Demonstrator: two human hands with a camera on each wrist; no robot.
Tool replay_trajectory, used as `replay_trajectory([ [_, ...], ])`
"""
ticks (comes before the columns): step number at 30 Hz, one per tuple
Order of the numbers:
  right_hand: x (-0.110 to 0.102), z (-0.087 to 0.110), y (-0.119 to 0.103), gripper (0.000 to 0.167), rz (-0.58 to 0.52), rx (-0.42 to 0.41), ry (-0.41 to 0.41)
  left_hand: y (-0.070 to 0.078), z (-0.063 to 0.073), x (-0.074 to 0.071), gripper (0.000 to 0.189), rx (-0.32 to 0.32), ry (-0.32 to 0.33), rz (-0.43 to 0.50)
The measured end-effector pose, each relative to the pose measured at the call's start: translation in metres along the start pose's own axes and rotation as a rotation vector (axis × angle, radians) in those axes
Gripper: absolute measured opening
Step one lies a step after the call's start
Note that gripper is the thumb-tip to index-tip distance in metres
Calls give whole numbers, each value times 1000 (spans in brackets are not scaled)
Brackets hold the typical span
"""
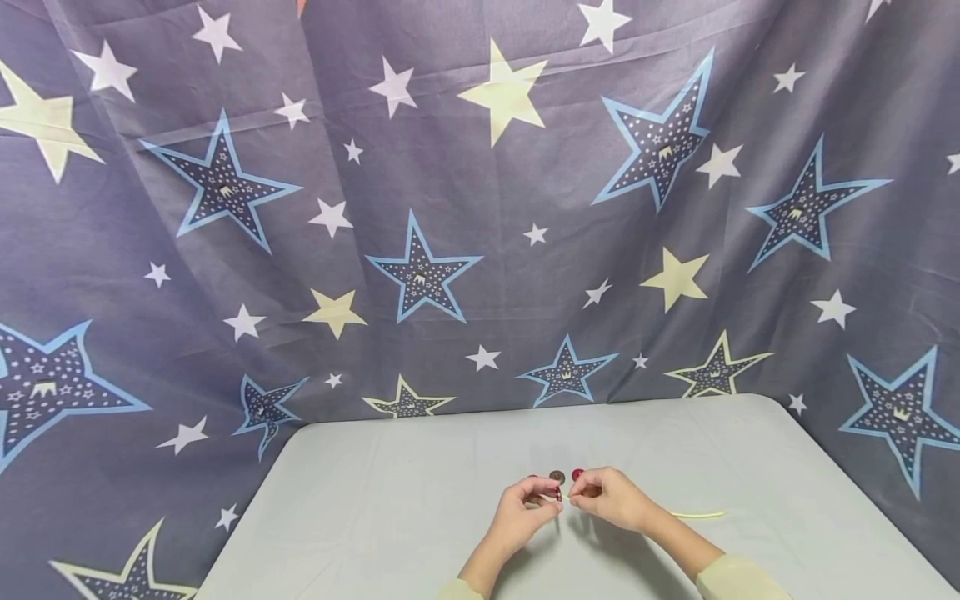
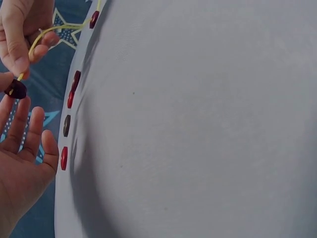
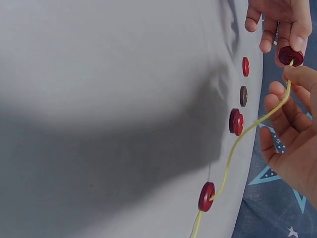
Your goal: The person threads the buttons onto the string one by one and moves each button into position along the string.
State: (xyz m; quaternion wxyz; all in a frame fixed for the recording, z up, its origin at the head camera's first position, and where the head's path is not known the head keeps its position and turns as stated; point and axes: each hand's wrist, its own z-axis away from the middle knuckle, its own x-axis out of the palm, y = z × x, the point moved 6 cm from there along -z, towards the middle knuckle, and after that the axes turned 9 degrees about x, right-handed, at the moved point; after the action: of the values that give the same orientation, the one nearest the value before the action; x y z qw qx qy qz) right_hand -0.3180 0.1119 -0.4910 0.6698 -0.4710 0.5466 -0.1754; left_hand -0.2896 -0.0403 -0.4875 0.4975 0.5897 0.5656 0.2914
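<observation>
Between thumb and fingertips my left hand (image 1: 519, 510) pinches a dark red button (image 3: 290, 56), raised over the table with its other fingers spread. Facing it, my right hand (image 1: 617, 500) pinches a yellow cord (image 3: 265, 117) close to that button's face. In the right wrist view the cord meets the middle of the held button. From there it droops to another dark red button (image 3: 206, 197) on the table and passes through it. The cord's far part (image 1: 699, 515) lies to the right, beyond my right forearm.
Past my hands a row of loose buttons lies on the pale table (image 1: 390, 500): a red one (image 3: 245, 66), a grey-brown one (image 3: 243, 96), and a dark red one (image 3: 233, 121) against a brighter red one (image 3: 240, 124). A star-patterned cloth (image 1: 450, 183) hangs behind the table.
</observation>
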Motion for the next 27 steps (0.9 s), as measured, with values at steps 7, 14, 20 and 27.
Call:
replay_trajectory([
  [7,0,1,0,7,-28,1,12,-2,0,1,25,6,-5,13],
  [14,1,1,-3,9,-51,-9,30,-20,-2,3,25,-6,6,-16],
  [20,3,1,-4,10,-60,10,30,-25,-3,4,28,-15,4,-22],
  [27,2,1,-1,12,-105,21,17,-4,1,3,29,-15,2,21],
])
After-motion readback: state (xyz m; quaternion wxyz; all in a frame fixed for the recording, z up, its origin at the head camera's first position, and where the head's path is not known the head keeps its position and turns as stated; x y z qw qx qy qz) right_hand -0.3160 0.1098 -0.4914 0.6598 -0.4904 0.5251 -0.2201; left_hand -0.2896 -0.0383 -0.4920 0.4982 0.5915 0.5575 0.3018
